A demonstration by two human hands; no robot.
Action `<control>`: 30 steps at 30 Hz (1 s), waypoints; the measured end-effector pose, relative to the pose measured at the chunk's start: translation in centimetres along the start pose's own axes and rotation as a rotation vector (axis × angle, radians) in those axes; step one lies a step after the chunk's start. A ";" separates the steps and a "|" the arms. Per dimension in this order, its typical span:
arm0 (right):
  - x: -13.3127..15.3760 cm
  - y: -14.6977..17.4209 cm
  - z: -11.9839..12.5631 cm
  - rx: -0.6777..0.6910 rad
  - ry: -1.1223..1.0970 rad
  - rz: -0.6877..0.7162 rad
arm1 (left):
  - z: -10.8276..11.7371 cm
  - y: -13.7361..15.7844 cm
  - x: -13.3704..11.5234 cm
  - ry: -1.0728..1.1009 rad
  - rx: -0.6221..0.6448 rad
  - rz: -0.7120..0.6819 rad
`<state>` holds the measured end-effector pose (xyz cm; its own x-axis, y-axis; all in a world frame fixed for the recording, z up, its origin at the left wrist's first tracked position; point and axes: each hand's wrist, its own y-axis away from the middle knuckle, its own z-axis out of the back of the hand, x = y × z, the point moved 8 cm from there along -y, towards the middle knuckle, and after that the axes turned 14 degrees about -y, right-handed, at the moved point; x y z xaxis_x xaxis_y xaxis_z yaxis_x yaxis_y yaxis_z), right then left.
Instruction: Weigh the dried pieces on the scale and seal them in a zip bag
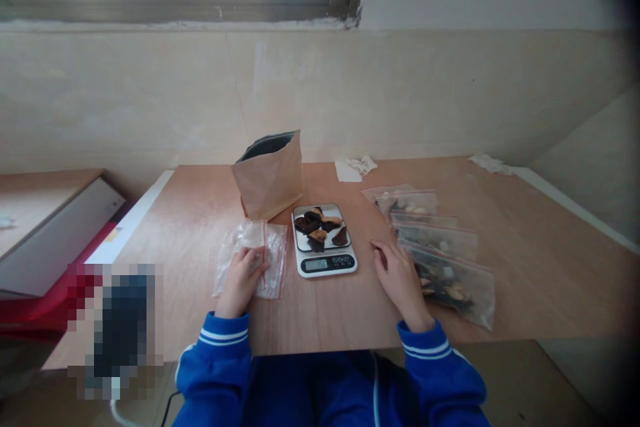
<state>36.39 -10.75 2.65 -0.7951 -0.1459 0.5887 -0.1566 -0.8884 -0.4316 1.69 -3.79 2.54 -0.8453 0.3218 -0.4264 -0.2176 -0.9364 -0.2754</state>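
Observation:
My left hand (243, 279) lies on a few clear zip bags (274, 260) with red seal strips, thumb and forefinger apart. To the right of the scale, my right hand (400, 277) rests on the table, fingers loosely stretched. A dark spot shows at its fingertips, too small to make out. Between my hands stands a white digital kitchen scale (327, 266) with a lit display whose digits are hard to read. Several dark brown dried pieces (320, 224) with tan cut faces lie on its plate. Behind the zip bags, a brown kraft paper pouch (270, 177) stands upright with its top open.
Several filled zip bags (450, 280) overlap in a row right of my right hand. White paper and a crumpled tissue (363, 164) lie by the wall. At the lower left is a blurred-out dark object (123, 320) with a white cable. The wooden table (540, 267) meets the wall.

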 end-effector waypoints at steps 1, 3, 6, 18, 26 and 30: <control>0.4 0.0 0.2 -0.011 -0.011 0.002 | 0.2 -0.1 0.0 0.012 -0.004 0.006; 2.0 -0.1 0.9 -0.064 -0.060 0.012 | 1.2 -0.2 -0.5 0.040 -0.043 0.020; 6.1 0.2 1.2 -0.144 -0.232 0.022 | 3.6 0.2 -2.2 0.100 -0.185 0.065; 17.8 -1.2 -5.5 0.328 -1.019 -0.076 | 5.6 1.9 -9.7 0.403 -0.327 -0.101; 18.3 -1.9 -4.3 0.246 -0.943 -0.019 | 5.9 2.6 -9.5 0.372 -0.399 -0.143; 15.4 -2.1 -3.8 0.061 -0.914 -0.145 | 7.4 3.5 -7.3 0.345 -0.622 0.041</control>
<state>22.29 -9.47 10.00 0.0054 -0.2951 0.9555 -0.1663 -0.9424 -0.2901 3.45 -10.47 11.04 -0.6216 0.4101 -0.6674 0.2169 -0.7286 -0.6497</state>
